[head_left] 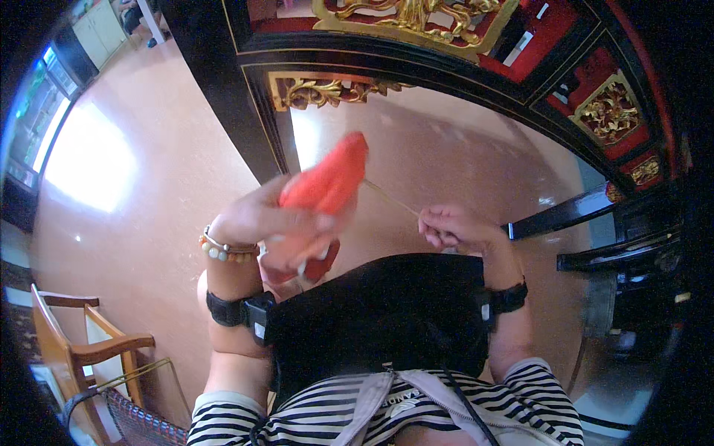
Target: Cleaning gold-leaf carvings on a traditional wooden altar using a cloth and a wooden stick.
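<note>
My left hand (262,220) grips a coral-red soft item (334,178), folded and pointed at its upper end. Motion blurs it, so its exact kind cannot be told. A thin pale strand (390,198) stretches from it across to my right hand (454,228). The curled fingers of that hand pinch the strand's far end. Whether it is thread or a thin stick is not clear. Both hands are raised in front of my lap, which is covered in black cloth (379,312). Below the left hand, part of a foot in reddish footwear (323,262) shows, blurred.
Ahead stands a black lacquered cabinet frame (262,139) with gilded carvings (329,92). A wooden armchair (111,351) and a woven seat (139,415) are at lower left. Dark glossy furniture legs (563,212) jut in from the right. Sunlight glares on the floor (167,139).
</note>
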{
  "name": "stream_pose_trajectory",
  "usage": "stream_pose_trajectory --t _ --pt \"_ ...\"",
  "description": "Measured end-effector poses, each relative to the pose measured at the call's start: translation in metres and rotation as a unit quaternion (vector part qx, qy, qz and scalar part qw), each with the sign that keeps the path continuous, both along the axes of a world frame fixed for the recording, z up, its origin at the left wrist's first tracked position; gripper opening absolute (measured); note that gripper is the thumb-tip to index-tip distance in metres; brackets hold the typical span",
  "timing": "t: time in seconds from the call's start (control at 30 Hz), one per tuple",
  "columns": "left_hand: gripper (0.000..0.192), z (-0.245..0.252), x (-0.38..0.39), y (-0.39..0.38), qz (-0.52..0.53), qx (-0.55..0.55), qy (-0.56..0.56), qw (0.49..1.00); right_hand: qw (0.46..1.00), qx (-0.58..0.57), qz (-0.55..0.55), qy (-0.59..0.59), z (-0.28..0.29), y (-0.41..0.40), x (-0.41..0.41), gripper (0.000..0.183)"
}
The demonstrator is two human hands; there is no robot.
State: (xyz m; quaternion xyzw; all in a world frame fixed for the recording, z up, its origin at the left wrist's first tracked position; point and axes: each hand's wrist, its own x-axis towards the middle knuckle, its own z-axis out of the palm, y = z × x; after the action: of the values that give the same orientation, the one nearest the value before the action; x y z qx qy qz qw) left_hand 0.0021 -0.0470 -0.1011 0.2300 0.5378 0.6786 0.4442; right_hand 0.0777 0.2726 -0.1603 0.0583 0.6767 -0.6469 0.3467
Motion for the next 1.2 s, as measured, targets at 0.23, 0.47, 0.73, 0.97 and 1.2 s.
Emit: stream_pose_trajectory --t 0.23,0.47,0.73,0.97,1.2 --pt "0.032 -0.010 0.001 0.013 -0.194 -0.075 0.102 0.973 0.977 0.041 -0.172 0.119 0.007 -0.034 -0.116 0.027" --pt "0.030 -0.019 -0.005 0.027 -0.201 -0.038 0.059 0.977 0.904 -0.403 0.108 0.095 0.007 -0.049 -0.200 0.026" --pt "0.029 -0.025 -0.015 0.027 -0.205 -0.030 0.110 0.972 0.861 -0.453 0.215 0.085 0.012 -0.057 -0.218 0.041" --pt "0.031 -0.023 -0.014 0.025 -0.188 -0.058 0.106 0.975 0.882 -0.422 0.190 0.089 0.013 -0.054 -0.223 0.041" --pt "0.033 -0.029 -0.015 0.025 -0.184 -0.078 0.117 0.973 0.903 -0.366 0.148 0.168 0.015 -0.039 -0.223 0.038"
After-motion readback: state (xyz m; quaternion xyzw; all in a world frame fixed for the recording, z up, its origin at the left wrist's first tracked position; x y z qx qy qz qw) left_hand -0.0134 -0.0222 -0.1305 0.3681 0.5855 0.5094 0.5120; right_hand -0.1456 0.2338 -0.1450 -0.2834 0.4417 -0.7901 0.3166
